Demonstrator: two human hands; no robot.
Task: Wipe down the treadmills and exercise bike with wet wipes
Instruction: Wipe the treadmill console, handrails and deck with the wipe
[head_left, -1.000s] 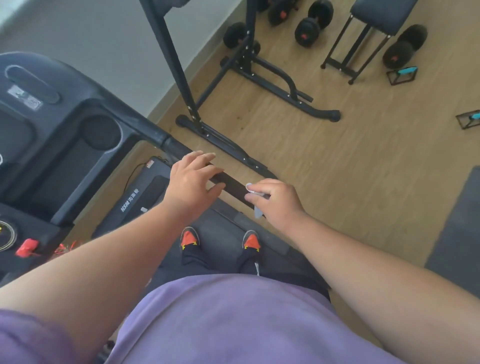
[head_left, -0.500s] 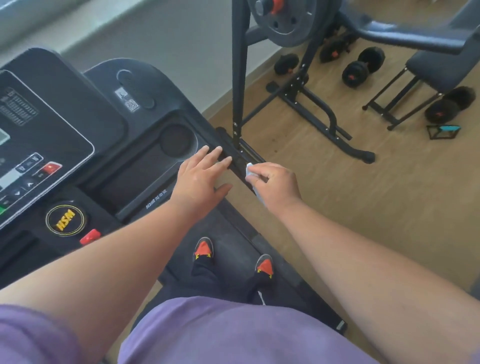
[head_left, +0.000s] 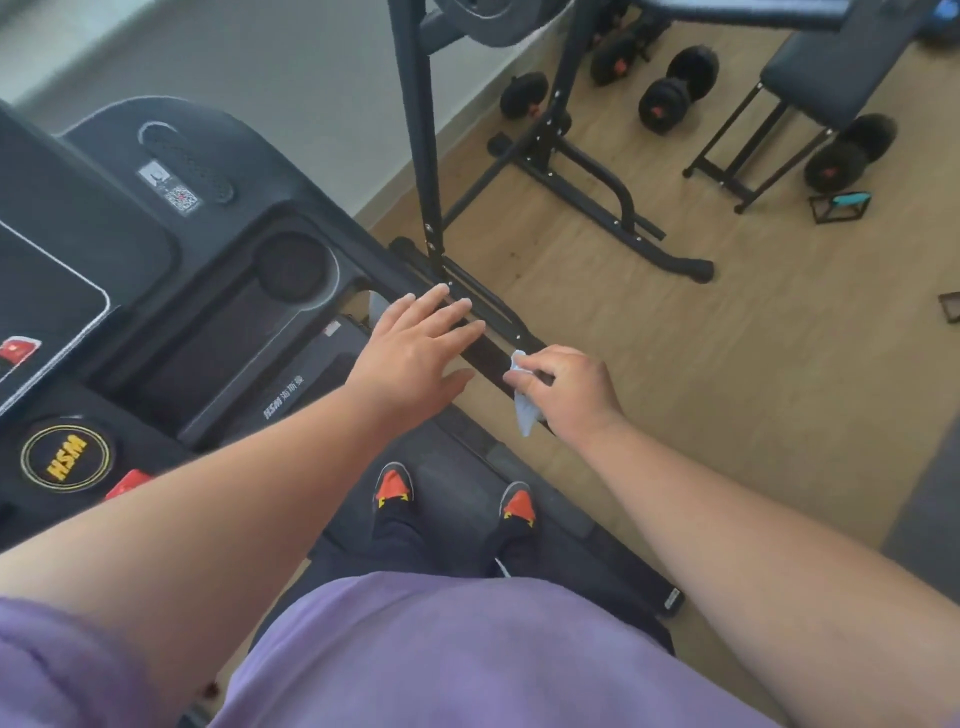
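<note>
Wiping of the treadmill (head_left: 218, 291) is in hand, at its right handrail (head_left: 488, 353). Item: wet wipe (head_left: 522, 400), crumpled, pinched in the curled fingers of the right hand (head_left: 566, 389), pressed to the rail at about 4 o'clock from the left hand (head_left: 410, 358). Left hand: fingers straight and spread, laid flat on the rail, nothing held. Console (head_left: 47, 291) at 9 o'clock appears not yet reached. Next move, by judgement: the wipe is to be drawn along the rail, with the left hand lifted clear.
</note>
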